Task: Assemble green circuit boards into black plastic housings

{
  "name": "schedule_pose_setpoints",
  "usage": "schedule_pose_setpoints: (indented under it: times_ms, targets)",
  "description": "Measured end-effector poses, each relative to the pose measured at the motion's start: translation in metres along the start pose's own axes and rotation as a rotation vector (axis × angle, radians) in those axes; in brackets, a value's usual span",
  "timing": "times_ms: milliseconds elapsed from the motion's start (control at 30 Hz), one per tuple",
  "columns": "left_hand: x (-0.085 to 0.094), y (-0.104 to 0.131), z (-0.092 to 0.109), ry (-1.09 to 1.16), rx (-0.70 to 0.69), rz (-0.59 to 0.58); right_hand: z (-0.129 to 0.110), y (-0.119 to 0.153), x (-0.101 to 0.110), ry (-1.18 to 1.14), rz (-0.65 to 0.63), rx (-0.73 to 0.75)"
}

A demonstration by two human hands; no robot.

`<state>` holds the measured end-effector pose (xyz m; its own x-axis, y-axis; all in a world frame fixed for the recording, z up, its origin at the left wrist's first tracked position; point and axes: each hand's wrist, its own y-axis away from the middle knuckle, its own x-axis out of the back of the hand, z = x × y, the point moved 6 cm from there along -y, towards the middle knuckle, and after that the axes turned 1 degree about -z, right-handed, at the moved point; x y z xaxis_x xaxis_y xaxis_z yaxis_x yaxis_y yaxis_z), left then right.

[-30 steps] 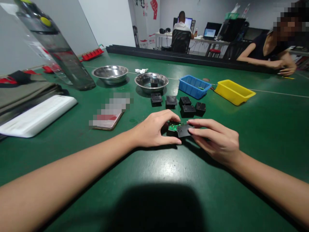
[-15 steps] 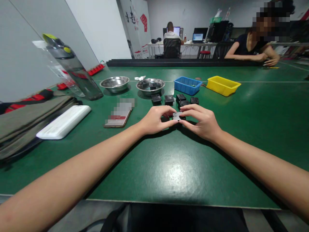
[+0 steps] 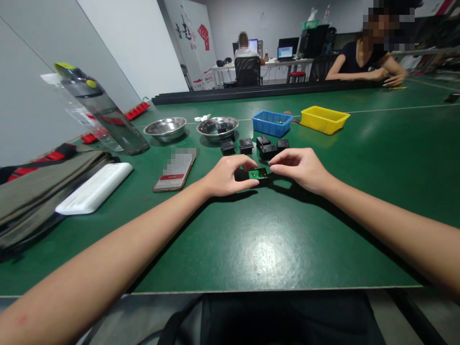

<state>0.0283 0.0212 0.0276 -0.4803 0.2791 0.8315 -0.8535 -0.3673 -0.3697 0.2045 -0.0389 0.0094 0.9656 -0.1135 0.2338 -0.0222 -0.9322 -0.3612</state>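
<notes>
My left hand [image 3: 230, 176] grips a small green circuit board [image 3: 258, 173] between thumb and fingers, its green face turned toward me. Just right of the board, my right hand [image 3: 300, 168] is closed in a pinch, fingertips apart from the board; what it holds, if anything, is too small to make out. Behind my hands stand several black plastic housings, among them one at the left [image 3: 227, 146], a second beside it [image 3: 246, 145] and one at the right [image 3: 282, 144].
Behind the housings are a steel bowl [image 3: 165, 137], a second bowl [image 3: 208, 137] with a black piece in it, a blue bin [image 3: 271, 125] with small parts and a yellow bin [image 3: 323, 123]. Leftward lie a phone [image 3: 176, 172], a white bar [image 3: 95, 189], a bag [image 3: 46, 191] and a bottle [image 3: 111, 115].
A silver plate face showed between both hands before; now the green circuit board face shows in my left hand. My right hand has drawn off the piece. The view has tilted slightly.
</notes>
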Motion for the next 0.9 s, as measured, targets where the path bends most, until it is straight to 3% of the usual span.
schedule_pose_setpoints:
  times_ms: [167, 333, 533, 733, 900]
  targets:
    - [0.002, 0.001, 0.000, -0.039, -0.059, -0.013, 0.022, -0.002, 0.003, -0.496, 0.064, -0.299]
    - [-0.002, 0.000, 0.000, -0.020, -0.094, -0.006, 0.023, 0.000, 0.006, -0.632, 0.118, -0.383]
    - [-0.006, -0.001, -0.002, 0.002, -0.080, -0.021, 0.023, 0.001, 0.005, -0.611, 0.126, -0.385]
    - [-0.006, -0.001, -0.004, 0.031, -0.036, -0.020, 0.020, 0.000, 0.004, -0.390, 0.101, -0.221]
    - [-0.006, -0.001, -0.003, 0.037, -0.020, -0.017, 0.017, 0.000, 0.003, -0.252, 0.079, -0.174]
